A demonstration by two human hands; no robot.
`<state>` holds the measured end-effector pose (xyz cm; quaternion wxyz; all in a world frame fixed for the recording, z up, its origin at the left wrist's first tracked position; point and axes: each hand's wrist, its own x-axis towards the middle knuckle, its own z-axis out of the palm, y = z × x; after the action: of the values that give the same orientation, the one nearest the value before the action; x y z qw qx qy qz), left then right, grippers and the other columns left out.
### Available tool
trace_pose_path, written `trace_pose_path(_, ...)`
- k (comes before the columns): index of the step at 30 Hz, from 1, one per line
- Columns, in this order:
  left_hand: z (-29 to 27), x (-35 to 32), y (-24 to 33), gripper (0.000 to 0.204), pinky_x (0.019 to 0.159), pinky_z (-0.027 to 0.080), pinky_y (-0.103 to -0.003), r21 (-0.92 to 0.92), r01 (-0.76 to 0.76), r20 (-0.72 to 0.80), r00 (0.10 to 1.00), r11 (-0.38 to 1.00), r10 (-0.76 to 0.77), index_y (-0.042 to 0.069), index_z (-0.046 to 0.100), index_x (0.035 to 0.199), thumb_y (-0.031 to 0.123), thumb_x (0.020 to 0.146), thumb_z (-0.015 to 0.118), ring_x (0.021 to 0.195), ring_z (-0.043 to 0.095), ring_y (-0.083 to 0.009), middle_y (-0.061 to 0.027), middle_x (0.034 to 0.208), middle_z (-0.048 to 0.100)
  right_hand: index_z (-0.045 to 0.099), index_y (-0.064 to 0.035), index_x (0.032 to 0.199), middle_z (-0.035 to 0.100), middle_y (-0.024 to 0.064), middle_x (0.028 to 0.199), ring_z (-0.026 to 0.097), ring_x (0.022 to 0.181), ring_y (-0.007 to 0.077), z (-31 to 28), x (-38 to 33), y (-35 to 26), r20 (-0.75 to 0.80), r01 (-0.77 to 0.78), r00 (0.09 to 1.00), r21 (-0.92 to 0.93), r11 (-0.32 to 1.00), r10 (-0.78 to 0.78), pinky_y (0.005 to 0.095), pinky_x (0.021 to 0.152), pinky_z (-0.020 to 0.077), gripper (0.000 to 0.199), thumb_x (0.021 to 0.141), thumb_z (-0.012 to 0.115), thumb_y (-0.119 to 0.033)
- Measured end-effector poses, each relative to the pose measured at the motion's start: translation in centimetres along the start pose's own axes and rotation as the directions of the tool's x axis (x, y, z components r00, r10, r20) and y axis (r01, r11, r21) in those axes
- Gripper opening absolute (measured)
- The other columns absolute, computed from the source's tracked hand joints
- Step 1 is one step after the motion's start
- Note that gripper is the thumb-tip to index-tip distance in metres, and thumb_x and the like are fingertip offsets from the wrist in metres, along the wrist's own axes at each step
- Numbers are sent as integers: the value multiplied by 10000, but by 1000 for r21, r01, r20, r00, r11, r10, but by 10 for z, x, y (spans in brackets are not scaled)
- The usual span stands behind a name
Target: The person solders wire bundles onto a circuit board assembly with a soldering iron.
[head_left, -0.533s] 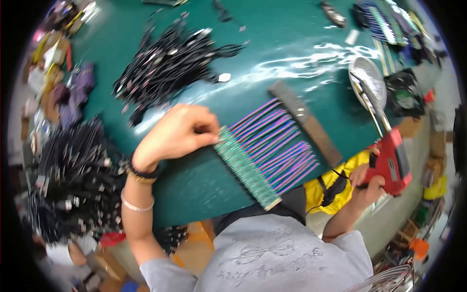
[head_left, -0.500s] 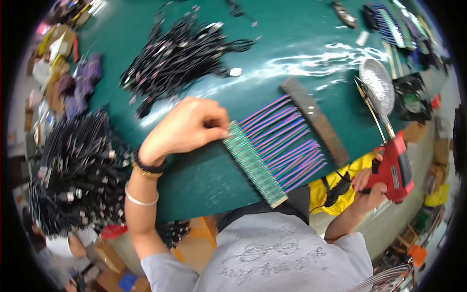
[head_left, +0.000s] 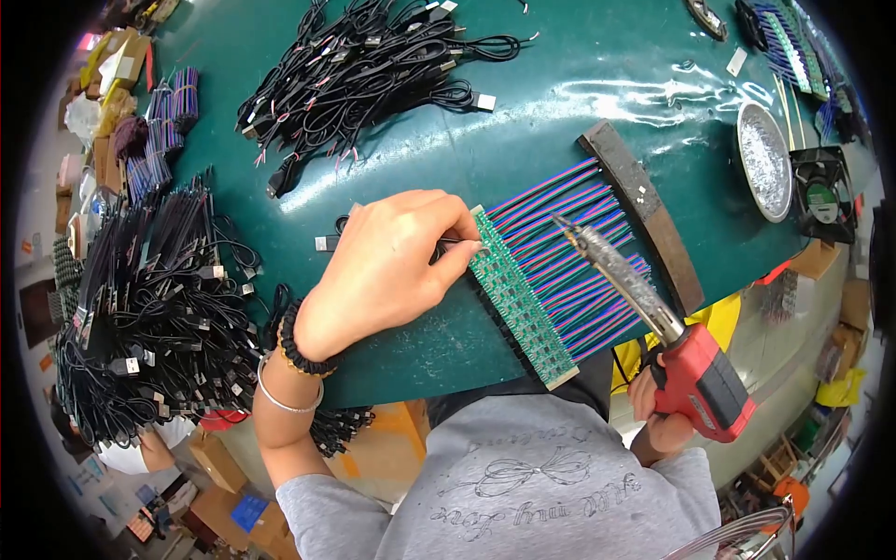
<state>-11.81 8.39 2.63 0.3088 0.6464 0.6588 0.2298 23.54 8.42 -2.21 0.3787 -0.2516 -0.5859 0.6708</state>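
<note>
My left hand (head_left: 387,257) is closed in a pinch at the far corner of a green circuit board panel (head_left: 525,301). Between thumb and fingers runs a thin black USB cable; its metal plug (head_left: 327,244) sticks out beyond the back of the hand. Rows of blue, pink and dark wires (head_left: 560,219) extend rightward from the panel. My right hand (head_left: 661,415) grips the handle of a red and black soldering gun (head_left: 707,383). The gun's tip points up and left, over the wires and apart from the panel.
A dark metal bar (head_left: 649,219) lies across the wire ends. Black USB cables are heaped at the back (head_left: 364,79) and left (head_left: 154,327). To the right are a metal bowl (head_left: 742,168) and a small black fan (head_left: 828,191). The green table's (head_left: 411,369) front edge is near my body.
The soldering gun has swung from the right edge, beside the bowl, leftward over the wires. My left hand stays at the panel's far corner; a USB plug now shows behind it.
</note>
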Motion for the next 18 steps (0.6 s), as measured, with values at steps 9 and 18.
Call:
trace_pose_path(9, 21, -8, -4, 115, 585, 476, -327, 109, -100, -227, 966, 989, 123, 5, 578, 793, -13, 754, 684, 648, 595, -230, -98, 723, 584, 587, -20, 803, 568, 37, 655, 545, 540, 174, -2, 25, 7, 210, 59, 974, 104, 993, -80, 302, 496, 423, 230, 826, 645, -241)
trace_pose_path(18, 14, -4, -9, 113, 581, 474, -328, 10, -143, -149, 979, 990, 143, -2, 588, 801, -17, 747, 686, 648, 594, -240, -105, 727, 587, 551, -49, 816, 570, 6, 679, 551, 591, 125, 14, 11, -10, 69, -187, 973, -335, 924, 222, 256, 545, 419, 343, 854, 664, -371)
